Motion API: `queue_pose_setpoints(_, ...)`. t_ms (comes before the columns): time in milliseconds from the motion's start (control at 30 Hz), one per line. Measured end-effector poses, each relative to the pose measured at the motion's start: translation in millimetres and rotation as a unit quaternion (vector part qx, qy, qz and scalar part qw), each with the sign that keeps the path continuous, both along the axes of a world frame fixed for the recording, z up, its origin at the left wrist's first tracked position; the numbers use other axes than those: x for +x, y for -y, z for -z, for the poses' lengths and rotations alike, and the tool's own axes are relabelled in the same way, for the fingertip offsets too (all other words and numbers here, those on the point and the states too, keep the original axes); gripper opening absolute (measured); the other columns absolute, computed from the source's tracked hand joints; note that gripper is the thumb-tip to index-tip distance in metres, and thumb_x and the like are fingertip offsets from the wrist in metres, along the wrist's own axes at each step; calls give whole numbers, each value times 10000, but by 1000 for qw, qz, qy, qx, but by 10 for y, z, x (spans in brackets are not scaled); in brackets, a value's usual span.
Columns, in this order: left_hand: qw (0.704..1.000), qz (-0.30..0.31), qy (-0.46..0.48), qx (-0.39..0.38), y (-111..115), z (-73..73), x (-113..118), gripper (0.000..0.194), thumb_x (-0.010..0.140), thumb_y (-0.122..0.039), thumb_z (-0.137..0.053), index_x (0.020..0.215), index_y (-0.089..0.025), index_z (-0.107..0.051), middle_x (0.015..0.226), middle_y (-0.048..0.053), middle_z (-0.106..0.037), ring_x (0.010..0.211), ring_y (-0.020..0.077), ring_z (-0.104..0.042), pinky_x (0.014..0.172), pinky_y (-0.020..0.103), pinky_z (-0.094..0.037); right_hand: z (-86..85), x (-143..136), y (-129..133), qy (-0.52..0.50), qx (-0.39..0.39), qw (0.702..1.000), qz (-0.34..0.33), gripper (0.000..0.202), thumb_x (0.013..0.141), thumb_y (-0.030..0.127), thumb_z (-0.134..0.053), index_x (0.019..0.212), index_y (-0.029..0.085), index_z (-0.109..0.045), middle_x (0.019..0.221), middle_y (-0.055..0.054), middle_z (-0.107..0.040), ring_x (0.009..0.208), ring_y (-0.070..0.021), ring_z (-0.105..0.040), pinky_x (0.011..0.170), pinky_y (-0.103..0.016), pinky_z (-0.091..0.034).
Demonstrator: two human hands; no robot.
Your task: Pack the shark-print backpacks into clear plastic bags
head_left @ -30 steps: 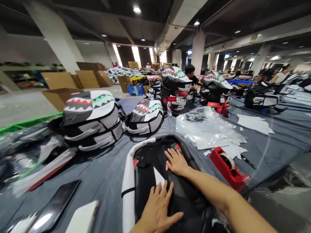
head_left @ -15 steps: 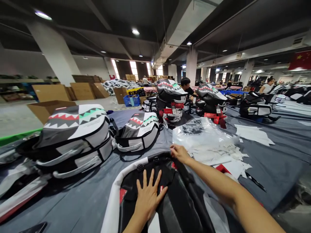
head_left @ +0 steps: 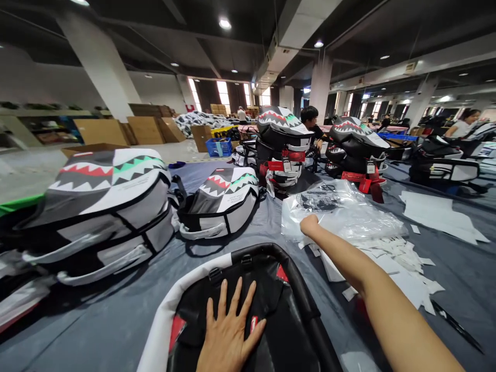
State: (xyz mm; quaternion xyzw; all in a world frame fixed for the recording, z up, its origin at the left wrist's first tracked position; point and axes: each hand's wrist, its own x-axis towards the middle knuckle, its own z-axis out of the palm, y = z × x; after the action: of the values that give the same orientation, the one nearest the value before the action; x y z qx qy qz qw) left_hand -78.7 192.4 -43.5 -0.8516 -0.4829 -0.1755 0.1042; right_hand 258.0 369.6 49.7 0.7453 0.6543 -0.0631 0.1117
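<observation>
Grey cloth covers the surface (head_left: 104, 315), with a black-and-white backpack (head_left: 289, 323) flat nearest the person. The left hand (head_left: 228, 338) rests on it, fingers spread, probably steadying it; the right hand (head_left: 310, 226) curls its fingers at clear plastic bags (head_left: 349, 219), grip impossible to tell.

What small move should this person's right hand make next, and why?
Probably a gentle pull on the edge of the clear plastic, toward the black backpack: the right hand is curled at that plastic, though its grip is unclear, and the left hand lies flat on the backpack.
</observation>
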Motion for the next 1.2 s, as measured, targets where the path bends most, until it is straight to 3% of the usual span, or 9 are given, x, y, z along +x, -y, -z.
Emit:
queue_pose_setpoints(133, 1000, -4, -6, -28, 25, -53, 2, 680, 945, -600, -419, 1559, -340, -285, 1655, 58, -300, 1558, 403, -86, 1159, 694, -226, -307, 244, 41, 2, -44, 999, 14, 535, 712, 624, -815, 945, 145, -762, 1012, -152, -759, 1054, -349, -682, 927, -487, -502)
queue_pose_setpoints(267, 999, -13, -6, -51, 29, -94, 28, 681, 935, -613, -419, 1547, -331, -321, 1649, 64, -307, 1555, 412, -101, 1172, 694, -196, -654, 764, 433, 22, -30, 999, 37, 498, 471, 426, -975, 858, 185, -773, 1008, -135, -766, 1070, -387, -673, 1017, -585, -400)
queue_pose_setpoints(367, 997, -20, -9, -67, 35, -150, 64, 685, 930, -611, -427, 1544, -323, -326, 1650, 70, -297, 1551, 419, -115, 1178, 692, -180, -783, 1042, 856, 23, 21, 998, 54, 280, 605, 298, -925, 815, 197, -770, 952, -106, -774, 1040, -339, -685, 1018, -548, -397)
queue_pose_setpoints(500, 995, -26, -12, -90, 45, -219, 104, 690, 927, -615, -432, 1543, -320, -330, 1649, 76, -294, 1549, 421, -121, 1184, 691, -158, -986, 1109, 1230, -2, 136, 990, 37, 133, 915, 253, -644, 877, 207, -763, 937, -49, -780, 910, -189, -695, 836, -275, -459)
queue_pose_setpoints(700, 995, -19, -6, -96, 37, -246, 122, 691, 937, -600, -425, 1552, -306, -313, 1653, 90, -283, 1549, 429, -101, 1181, 705, -134, -2111, 1100, 1310, 64, 372, 925, 37, 372, 1042, 341, -351, 1106, 216, -696, 1068, -114, -742, 951, -249, -658, 666, -275, -365)
queue_pose_setpoints(800, 994, -23, -6, -108, 43, -287, 140, 692, 940, -604, -418, 1554, -309, -297, 1658, 88, -267, 1550, 426, -85, 1183, 700, -133, -2534, 956, 1459, 93, 456, 885, 8, 379, 1030, 392, -377, 1084, 197, -699, 1128, -150, -710, 966, -261, -640, 657, -286, -340)
queue_pose_setpoints(1033, 990, -14, 15, -141, 55, -345, 163, 696, 938, -617, -427, 1556, -320, -308, 1659, 84, -270, 1554, 418, -71, 1188, 702, -102, -2388, 39, 1699, 33, 427, 902, -44, 256, 877, 324, -650, 649, 211, -619, 574, -27, -610, 559, -176, -532, 533, -272, -295)
queue_pose_setpoints(1100, 989, -7, 47, -139, 38, -332, 154, 703, 927, -599, -464, 1553, -302, -346, 1653, 99, -292, 1552, 421, -100, 1184, 708, -112, -2659, -182, 1659, 25, 460, 887, -40, 279, 946, 327, -562, 699, 203, -607, 663, -41, -640, 606, -173, -544, 558, -276, -318)
queue_pose_setpoints(1200, 982, 30, 152, -104, 40, -409, 134, 608, 931, -481, -493, 1490, -243, -499, 1598, 119, -416, 1534, 381, -222, 1202, 667, -143, -3172, -570, 1670, -39, 592, 803, -55, 334, 1030, 363, -410, 812, 186, -591, 762, -54, -632, 692, -170, -548, 616, -282, -348)
